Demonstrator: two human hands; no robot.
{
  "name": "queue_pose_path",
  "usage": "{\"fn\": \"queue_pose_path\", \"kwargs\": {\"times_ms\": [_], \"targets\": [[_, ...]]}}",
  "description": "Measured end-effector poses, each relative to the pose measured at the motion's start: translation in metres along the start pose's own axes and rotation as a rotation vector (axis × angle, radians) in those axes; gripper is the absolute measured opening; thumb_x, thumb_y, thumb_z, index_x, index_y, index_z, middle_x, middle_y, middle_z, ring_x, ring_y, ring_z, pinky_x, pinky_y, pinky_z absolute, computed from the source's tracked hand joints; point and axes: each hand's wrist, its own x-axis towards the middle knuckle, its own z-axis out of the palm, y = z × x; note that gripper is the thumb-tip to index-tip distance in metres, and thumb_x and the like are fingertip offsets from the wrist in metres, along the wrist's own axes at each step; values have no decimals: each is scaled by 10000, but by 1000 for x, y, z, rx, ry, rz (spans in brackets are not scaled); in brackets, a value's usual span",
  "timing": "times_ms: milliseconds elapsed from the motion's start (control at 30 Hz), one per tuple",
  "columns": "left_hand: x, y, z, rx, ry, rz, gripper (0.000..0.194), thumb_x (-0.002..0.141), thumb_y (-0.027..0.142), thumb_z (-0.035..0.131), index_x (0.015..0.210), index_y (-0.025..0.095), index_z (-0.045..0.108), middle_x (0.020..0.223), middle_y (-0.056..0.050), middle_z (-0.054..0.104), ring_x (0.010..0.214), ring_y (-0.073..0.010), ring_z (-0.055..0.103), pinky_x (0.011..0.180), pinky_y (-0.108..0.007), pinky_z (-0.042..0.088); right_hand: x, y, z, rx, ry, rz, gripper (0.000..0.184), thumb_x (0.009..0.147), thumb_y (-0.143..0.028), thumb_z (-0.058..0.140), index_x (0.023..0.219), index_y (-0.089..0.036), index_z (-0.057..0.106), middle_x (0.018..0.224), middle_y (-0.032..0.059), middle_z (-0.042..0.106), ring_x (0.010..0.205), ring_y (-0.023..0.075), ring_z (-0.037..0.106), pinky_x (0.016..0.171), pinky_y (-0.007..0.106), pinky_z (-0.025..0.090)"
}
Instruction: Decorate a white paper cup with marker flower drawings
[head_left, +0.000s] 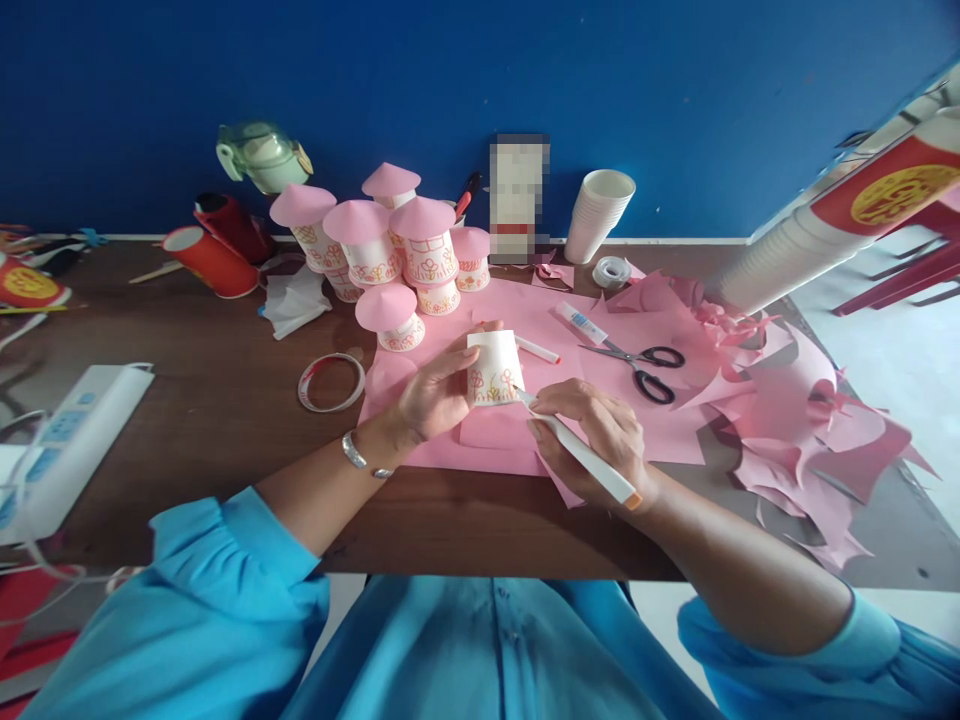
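Note:
My left hand (442, 390) is closed around a white paper cup (493, 358) with red and yellow flowers drawn along its lower edge. In my right hand (596, 430) is a white marker (592, 460) with an orange end; its tip meets the lower right side of the cup. Pink paper (435, 440) lies beneath both hands. Just beyond the cup rests a white pen with a red end (538, 349). Behind my left hand stand several decorated paper cups with pink cone roofs (386, 307), some stacked on others.
Black-handled scissors (651, 372) and a glue tube (581, 323) lie on the pink paper. Pink scraps (810, 400) pile up at right, near stacked cups (787, 255). A tape roll (331, 383) sits left of my hand, and a power strip (75, 450) at far left. A blue wall (420, 80) bounds the back.

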Motion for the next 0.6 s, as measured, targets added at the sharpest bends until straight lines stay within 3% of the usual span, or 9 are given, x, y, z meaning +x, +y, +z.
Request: {"fn": "queue_pose_path", "kwargs": {"times_ms": [100, 200, 400, 600], "targets": [[1, 0, 0, -31, -38, -24, 511, 843, 417, 813, 1302, 214, 718, 1328, -113, 745, 1287, -329, 658, 1026, -455, 585, 0, -1, 0, -13, -16, 11, 186, 980, -112, 641, 1118, -234, 612, 890, 29, 743, 795, 170, 753, 717, 296, 645], [1, -3, -1, 8, -59, -4, 497, 852, 493, 817, 1248, 204, 738, 1304, -129, 757, 1297, -360, 661, 1019, -464, 595, -1, -1, 1, -2, -24, 12, 183, 985, -116, 645, 1124, -233, 618, 883, 22, 740, 793, 165, 753, 722, 296, 646], [0, -7, -5, 86, -31, 18, 473, 863, 509, 816, 1217, 198, 778, 1144, -92, 793, 1068, -269, 713, 859, -349, 605, -2, 0, 2, -6, -29, 11, 178, 994, -120, 637, 1125, -238, 612, 889, 20, 742, 793, 162, 751, 711, 293, 640], [0, -4, -3, 73, -14, -2, 417, 890, 481, 776, 1197, 201, 797, 1213, -93, 790, 1120, -279, 711, 899, -372, 617, -2, 1, 1, -15, -29, 11, 175, 988, -118, 646, 1117, -228, 603, 893, 31, 744, 790, 165, 747, 708, 285, 634]]}}
